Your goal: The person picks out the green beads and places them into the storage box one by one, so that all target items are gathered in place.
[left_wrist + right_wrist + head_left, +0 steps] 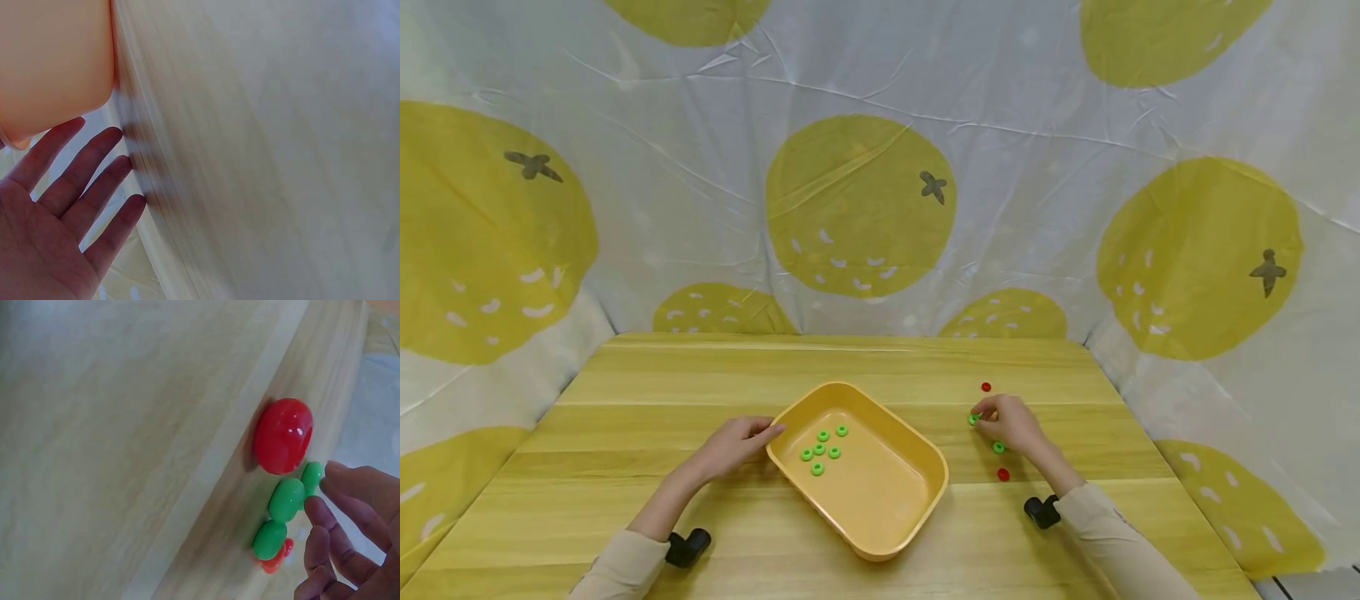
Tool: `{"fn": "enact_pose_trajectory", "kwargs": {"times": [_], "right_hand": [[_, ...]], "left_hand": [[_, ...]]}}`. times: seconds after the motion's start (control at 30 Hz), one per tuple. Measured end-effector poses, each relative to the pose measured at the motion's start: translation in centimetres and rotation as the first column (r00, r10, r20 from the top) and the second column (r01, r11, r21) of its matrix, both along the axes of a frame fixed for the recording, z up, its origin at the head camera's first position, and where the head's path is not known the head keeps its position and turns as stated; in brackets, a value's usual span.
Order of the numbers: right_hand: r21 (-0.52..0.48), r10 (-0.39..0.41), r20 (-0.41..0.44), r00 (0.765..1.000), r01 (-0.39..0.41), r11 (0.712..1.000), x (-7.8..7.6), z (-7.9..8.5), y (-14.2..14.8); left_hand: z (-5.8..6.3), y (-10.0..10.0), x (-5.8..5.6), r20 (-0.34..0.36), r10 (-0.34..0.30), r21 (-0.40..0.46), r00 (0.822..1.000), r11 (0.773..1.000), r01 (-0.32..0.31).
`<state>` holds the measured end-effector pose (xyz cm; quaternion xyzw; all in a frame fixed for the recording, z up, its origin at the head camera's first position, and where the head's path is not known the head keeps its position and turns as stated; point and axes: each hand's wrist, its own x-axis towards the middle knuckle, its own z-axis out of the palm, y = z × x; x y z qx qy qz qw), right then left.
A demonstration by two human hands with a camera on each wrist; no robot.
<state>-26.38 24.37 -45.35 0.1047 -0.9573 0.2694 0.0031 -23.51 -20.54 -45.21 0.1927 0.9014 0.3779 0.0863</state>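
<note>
Yellow-orange tray (887, 500), one, rounded corners: set askew on the middle of your wood-grained desk (587, 467).

Contents of tray: six green rings (834, 457), lying loose on its floor, grouped toward the end nearest your left hand.

Left grip (737, 446): at the tray's left corner, thumb over the rim, the other fingers spread along the outside; you hold the tray by that edge.

Right grip (1013, 425): to the right of the tray and well apart from it, low over the desk, thumb and fingertips pinching one green ring (972, 420).

Loose on the desk, beside your right hand: one red ring (986, 387) beyond your fingers; one green ring (998, 447) just beside your palm; a second red ring (1003, 474) nearer to you. Your right wrist view lists one further green ring (270, 539), close to its loose green neighbour; your hand covers it from the head camera.

Worn: beige sleeves (1116, 537), two; a black wrist device (1042, 512) under each forearm.

Backdrop: pale cloth (1037, 208), printed with large yellow fruit, hanging behind the desk.
</note>
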Motion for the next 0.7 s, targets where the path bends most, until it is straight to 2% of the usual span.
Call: {"fn": "enact_pose_trajectory", "kwargs": {"times": [0.37,0.7], "right_hand": [[0.078,-0.001,0.025,1.000,-0.001,0.997,-0.20,-0.29,-0.22],[0.073,0.010,0.029,1.000,-0.012,0.997,-0.14,-0.34,-0.30]], "left_hand": [[0.30,0.13,0.14,0.009,0.009,0.009,1.000,1.000,-0.009],[0.16,0.02,0.02,-0.004,0.003,0.001,1.000,1.000,-0.003]]}}
